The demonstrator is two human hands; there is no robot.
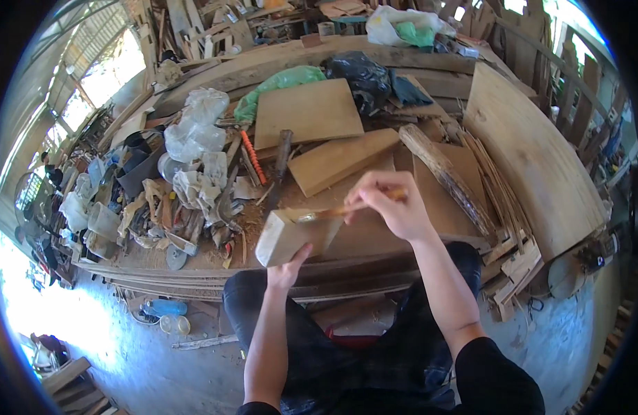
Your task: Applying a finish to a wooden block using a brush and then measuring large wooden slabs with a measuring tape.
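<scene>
My left hand [288,270] grips a pale wooden block [284,245] from below, holding it tilted above the bench near my lap. My right hand [391,204] is closed on a slim orange-brown handled tool [357,206], which looks like a brush. The tool's pale, shiny end [306,216] lies on the upper face of the block. Behind the block are a dark stick or long tool [284,155] and a flat board [346,159], with wood shavings on the bench around them.
A layered wooden bench [153,273] carries a square board [308,111], green [277,90] and black bags [353,76], clear plastic [194,131], scraps, an orange spiral rod [253,159] and a log [447,176]. A large panel [533,166] leans at right. A blue bottle [163,308] lies on the floor.
</scene>
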